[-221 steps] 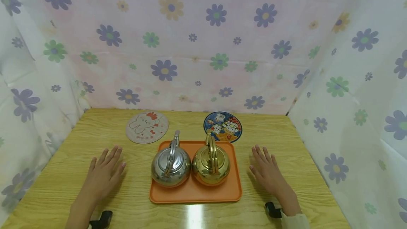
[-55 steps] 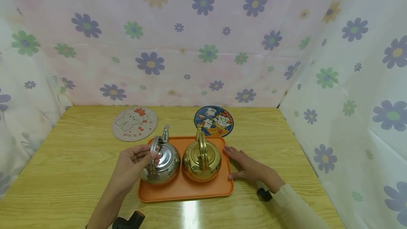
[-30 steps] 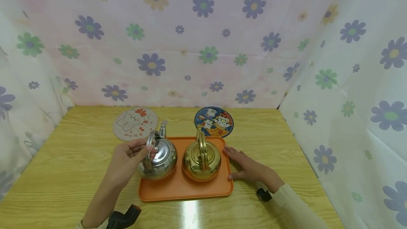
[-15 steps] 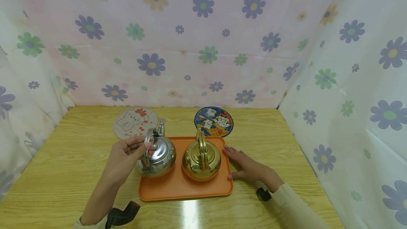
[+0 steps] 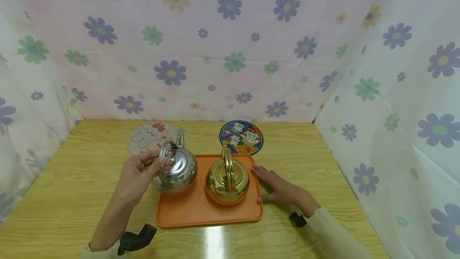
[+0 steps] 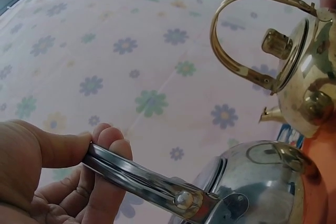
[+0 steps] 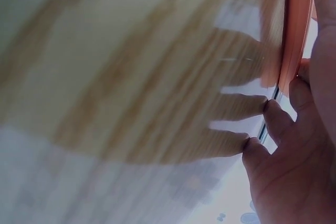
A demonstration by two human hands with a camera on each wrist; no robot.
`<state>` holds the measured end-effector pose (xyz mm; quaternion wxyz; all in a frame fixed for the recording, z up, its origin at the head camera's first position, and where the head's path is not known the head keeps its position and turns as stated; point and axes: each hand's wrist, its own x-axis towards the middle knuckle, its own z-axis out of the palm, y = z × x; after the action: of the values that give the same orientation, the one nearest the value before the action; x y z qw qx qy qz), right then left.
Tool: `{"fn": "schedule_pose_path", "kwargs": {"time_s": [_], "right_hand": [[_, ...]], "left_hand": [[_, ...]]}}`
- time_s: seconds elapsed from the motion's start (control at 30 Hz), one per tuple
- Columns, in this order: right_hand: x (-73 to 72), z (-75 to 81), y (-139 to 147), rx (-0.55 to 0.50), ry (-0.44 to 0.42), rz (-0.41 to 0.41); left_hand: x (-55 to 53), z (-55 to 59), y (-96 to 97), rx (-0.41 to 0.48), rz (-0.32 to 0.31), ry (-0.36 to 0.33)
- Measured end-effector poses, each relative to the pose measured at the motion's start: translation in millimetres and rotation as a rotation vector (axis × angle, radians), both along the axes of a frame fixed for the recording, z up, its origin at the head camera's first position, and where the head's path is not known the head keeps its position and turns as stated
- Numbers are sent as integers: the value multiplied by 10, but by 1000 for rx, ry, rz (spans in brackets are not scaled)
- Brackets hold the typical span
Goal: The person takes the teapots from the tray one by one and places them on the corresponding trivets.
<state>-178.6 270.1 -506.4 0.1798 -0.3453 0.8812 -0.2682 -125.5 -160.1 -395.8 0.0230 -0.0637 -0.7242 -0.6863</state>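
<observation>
A silver kettle is over the left part of the orange tray, overlapping its left and back edges in the head view. My left hand pinches its arched handle between thumb and fingers, plain in the left wrist view where the handle runs down to the silver body. Whether its base touches the tray is hidden. A gold kettle stands upright on the tray, right of the silver one. My right hand rests along the tray's right edge with fairly straight fingers, touching the rim.
Behind the tray lie two round mats on the wooden table: a pale rabbit mat, partly behind the silver kettle's spout, and a blue cartoon mat. Flowered cloth hangs along the back and both sides.
My left hand came from the table to the silver kettle's handle. The kettle has shifted left and back, away from the gold one. My right hand moved in to the tray edge and has stayed.
</observation>
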Motion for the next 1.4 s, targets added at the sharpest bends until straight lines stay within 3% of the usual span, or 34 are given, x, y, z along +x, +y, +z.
{"fn": "schedule_pose_path", "kwargs": {"time_s": [0.33,0.73,1.4], "right_hand": [[1,2,15,-11,-2,-11],[10,-60,-3,5,-15,-18],[5,-28,5,8,-17,-29]], "left_hand": [[-122,-11,-17,-79,23,-34],[-161,-56,-75,-120,59,-36],[-216,-64,-109,-95,63,-4]]}}
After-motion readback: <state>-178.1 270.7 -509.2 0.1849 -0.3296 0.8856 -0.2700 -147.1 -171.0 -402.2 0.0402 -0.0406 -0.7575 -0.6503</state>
